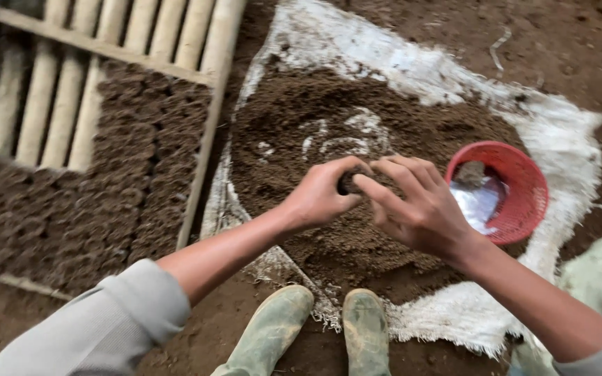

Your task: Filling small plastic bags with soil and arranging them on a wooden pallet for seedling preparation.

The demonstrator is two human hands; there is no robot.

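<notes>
At far left we see a bamboo rack with rows of packed soil pots lying against it. Our left hand has its fingers curled round a small soil-filled pot, held over the heap of dark soil on a white woven sack. Our right hand presses its fingertips onto the pot's top. Further right a red basket rests on the sack, holding clear plastic bags. Two muddy boots stand below.

Dirt floor (bamboo rack beside).
</notes>
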